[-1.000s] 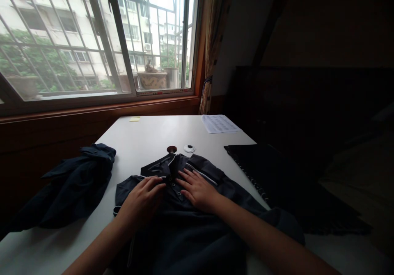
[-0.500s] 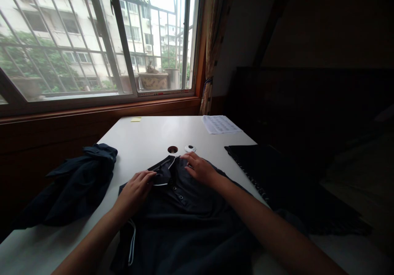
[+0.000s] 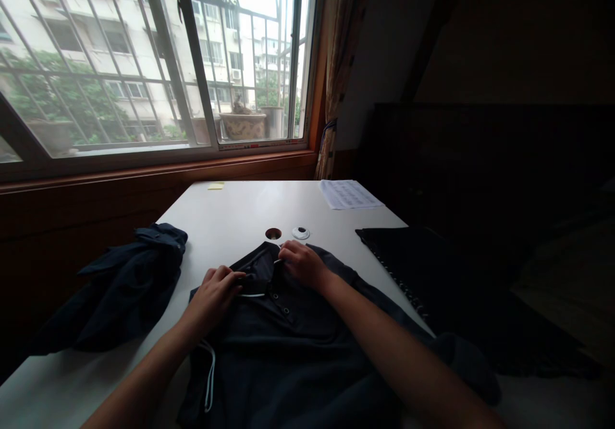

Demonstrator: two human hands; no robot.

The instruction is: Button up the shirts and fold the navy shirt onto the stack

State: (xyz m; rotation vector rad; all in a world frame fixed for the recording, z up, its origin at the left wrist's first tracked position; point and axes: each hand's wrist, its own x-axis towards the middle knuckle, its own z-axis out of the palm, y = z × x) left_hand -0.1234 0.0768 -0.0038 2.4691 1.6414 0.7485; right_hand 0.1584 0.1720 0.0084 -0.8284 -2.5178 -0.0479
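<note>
A dark navy polo shirt [image 3: 288,365] lies on the white table with its collar at the far end. White trim edges the collar [image 3: 258,274], and several buttons run down the placket [image 3: 281,301]. My left hand [image 3: 216,291] pinches the left side of the collar between thumb and fingers. On the collar's right side, my right hand [image 3: 303,264] has its fingers closed, with a bit of white-trimmed edge showing beside them. White-edged trim [image 3: 209,378] shows at the shirt's left side, below my left forearm.
A crumpled dark garment [image 3: 129,282] lies at the table's left edge. On the right is a flat dark cloth pile [image 3: 432,282]. Farther back are a printed sheet [image 3: 350,194], a yellow note [image 3: 216,186], a round table hole [image 3: 273,233] and a white ring-shaped cover [image 3: 301,232].
My right hand has closed its fingers on the collar's right side and drawn slightly nearer. The collar's left flap has shifted a little under my left hand. The view has turned slightly left.
</note>
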